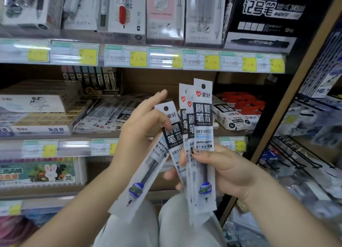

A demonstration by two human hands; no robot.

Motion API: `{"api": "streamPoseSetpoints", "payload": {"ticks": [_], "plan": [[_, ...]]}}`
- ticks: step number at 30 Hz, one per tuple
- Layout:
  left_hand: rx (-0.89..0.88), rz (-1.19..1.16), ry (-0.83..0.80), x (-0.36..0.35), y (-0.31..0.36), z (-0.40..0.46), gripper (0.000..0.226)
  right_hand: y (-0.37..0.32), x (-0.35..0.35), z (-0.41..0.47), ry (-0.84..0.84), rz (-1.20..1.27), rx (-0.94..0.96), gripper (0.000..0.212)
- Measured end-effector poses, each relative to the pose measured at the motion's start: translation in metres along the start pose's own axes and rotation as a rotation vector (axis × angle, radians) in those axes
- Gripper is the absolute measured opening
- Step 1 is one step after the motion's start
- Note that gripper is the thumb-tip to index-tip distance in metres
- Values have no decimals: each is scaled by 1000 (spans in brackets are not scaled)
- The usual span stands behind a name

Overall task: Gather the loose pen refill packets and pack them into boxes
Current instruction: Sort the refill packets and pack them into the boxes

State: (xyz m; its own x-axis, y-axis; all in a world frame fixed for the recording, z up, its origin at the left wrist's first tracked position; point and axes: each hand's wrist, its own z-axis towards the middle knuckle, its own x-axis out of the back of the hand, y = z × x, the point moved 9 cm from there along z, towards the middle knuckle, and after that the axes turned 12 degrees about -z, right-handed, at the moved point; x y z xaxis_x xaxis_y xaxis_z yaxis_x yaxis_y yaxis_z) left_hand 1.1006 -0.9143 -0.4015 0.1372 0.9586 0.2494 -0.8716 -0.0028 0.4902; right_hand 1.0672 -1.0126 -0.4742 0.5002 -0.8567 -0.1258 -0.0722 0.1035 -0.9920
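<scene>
Right hand (224, 170) grips fanned refill packets (202, 128) upright; left hand (143, 124) pinches tilted packet (148, 165) (index finger straight); shelf (55, 135) behind.

You are handling refill packets (203, 145) of clear glossy plastic film with matt printed paper headers, before glossy cardboard boxes (266, 19), shiny plastic price-label strips (125, 56) and a wood-toned shelf frame (288, 91).

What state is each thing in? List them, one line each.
Left hand: grip pinching one tilted refill packet.
Right hand: grip holding a fanned, upright bunch of packets.
Loose packets on the shelf: lying in a flat pile.
White refill box: lying on its side, closed.
</scene>
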Motion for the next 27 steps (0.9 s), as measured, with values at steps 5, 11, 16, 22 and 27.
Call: {"api": "streamPoseSetpoints", "payload": {"ticks": [5, 11, 16, 22, 27], "plan": [[-56, 69, 47, 0, 0, -6, 44, -2, 11, -1, 198, -79, 22, 21], [-52, 87, 46, -5, 1, -7, 14, -4, 8, -2, 219, -104, 34, 25], [-54, 90, 50, -5, -1, -9, 18, -4, 8, -1, 265, -158, 42, 16], [-74, 35, 23, -11, -2, -12, 22, -8, 13, -3, 324, -185, 43, 21], [-30, -76, 66, -16, -4, -21, 39, -13, 26, -7, 404, -238, 38, 23]]}}
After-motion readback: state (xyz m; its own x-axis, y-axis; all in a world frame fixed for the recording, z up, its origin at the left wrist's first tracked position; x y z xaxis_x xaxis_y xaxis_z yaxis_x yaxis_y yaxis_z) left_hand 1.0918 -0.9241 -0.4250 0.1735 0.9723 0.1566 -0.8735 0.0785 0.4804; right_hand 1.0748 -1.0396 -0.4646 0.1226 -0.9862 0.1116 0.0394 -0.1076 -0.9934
